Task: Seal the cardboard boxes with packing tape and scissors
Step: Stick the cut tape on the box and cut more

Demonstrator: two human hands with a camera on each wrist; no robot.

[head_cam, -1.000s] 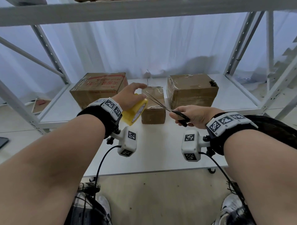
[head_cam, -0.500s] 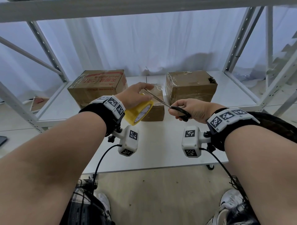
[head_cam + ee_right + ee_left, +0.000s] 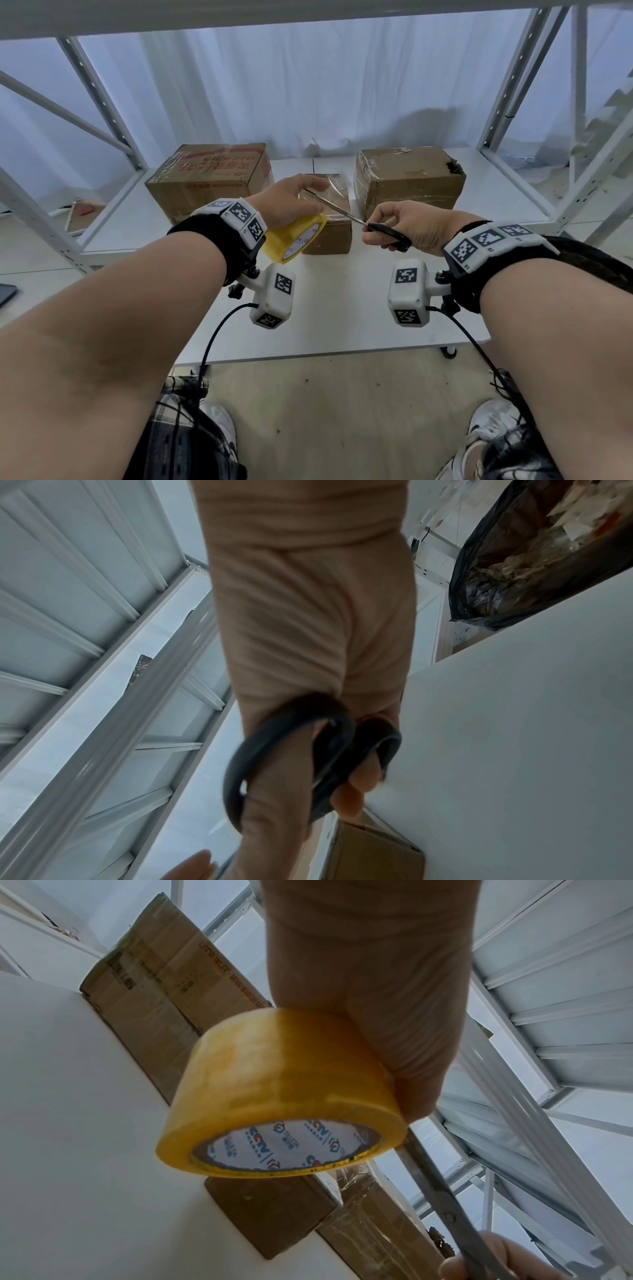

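Left hand grips tape roll; right hand grips scissors. We judge: hold strip taut over small box, snip close to roll.

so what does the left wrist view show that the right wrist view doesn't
Only the left wrist view shows the yellow tape roll gripped by the left hand, the scissor blades beside it, and the printed box. Only the right wrist view shows the black scissor handles with the right hand through them, and a black rubbish bag. Both show the white table and the small box.
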